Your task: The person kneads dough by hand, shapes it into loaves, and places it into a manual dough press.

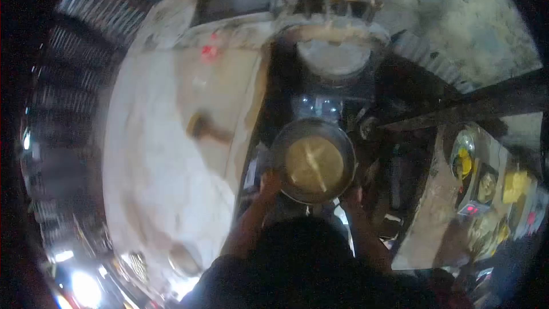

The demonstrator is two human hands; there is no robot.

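A large round metal pan [275, 154] with a dark rim is in front of my body, with a yellowish-brown liquid [303, 169] inside it. A pale streak, perhaps reflected light, crosses the surface. My left hand [270, 183] is closed on the pan's near left rim. At the lower right rim is my right hand [355, 195], dark and blurred; its fingers seem to be on the edge. Motion smears both hands, and the pan's underside is hidden.
Along the left runs a long whitish table [154, 154] bearing a brown blurred object [209, 130]. Ahead, a round vessel with a pale surface [334, 57] sits in a hearth-like surround. Right, a side table [423, 234] holds a bowl [462, 151], a red-lit display [472, 210] and yellow items.
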